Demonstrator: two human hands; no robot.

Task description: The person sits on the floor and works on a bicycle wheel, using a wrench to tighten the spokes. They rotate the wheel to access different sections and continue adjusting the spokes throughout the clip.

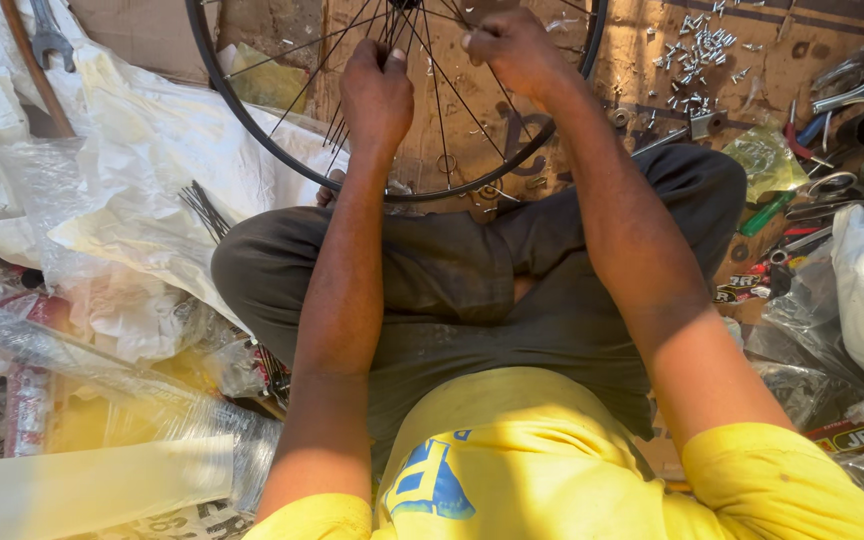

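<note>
Above the crossed legs, the left hand [376, 92] pinched a cluster of spokes [337, 125] in the bicycle wheel [252, 120], while the right hand [514, 48] was closed on another spoke nearer the hub. Loose spokes [204, 208] lay on white plastic sheeting [142, 150]; spoke nipples [697, 50] were scattered on cardboard [802, 40] beyond.

A heap of small silver nuts and bolts [697, 48] lies on the brown cardboard [642, 60] at upper right. Below it, near a crumpled green-tinted bag [764, 160], sit a silver spanner [857, 95], scissors [830, 185] and a green-handled screwdriver [764, 213]. White plastic sheeting [142, 150] covers the left side, with a bundle of loose spokes [204, 208] on it and another spanner [49, 35] at top left.
</note>
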